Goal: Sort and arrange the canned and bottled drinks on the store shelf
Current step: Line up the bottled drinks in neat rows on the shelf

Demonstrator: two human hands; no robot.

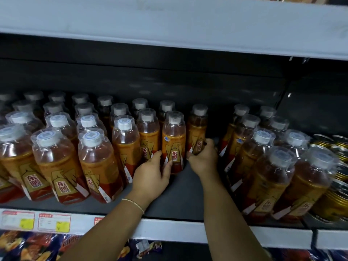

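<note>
Rows of orange-labelled drink bottles with white caps under clear covers stand on the dark shelf [180,202]. My left hand [152,174] wraps the lower part of one bottle [174,140] at the front of a middle row. My right hand [204,159] grips the base of the bottle behind and to the right [197,127], which stands alone beside a gap. More bottles [56,162] fill the left side, and another group of the same bottles [271,170] stands to the right. Gold cans [337,202] sit at the far right.
A white shelf board [169,25] hangs overhead. The front rail [169,230] carries price tags [53,222] at the left. Snack packets [28,247] lie on the level below. A bare strip of shelf runs between the middle and right bottle groups.
</note>
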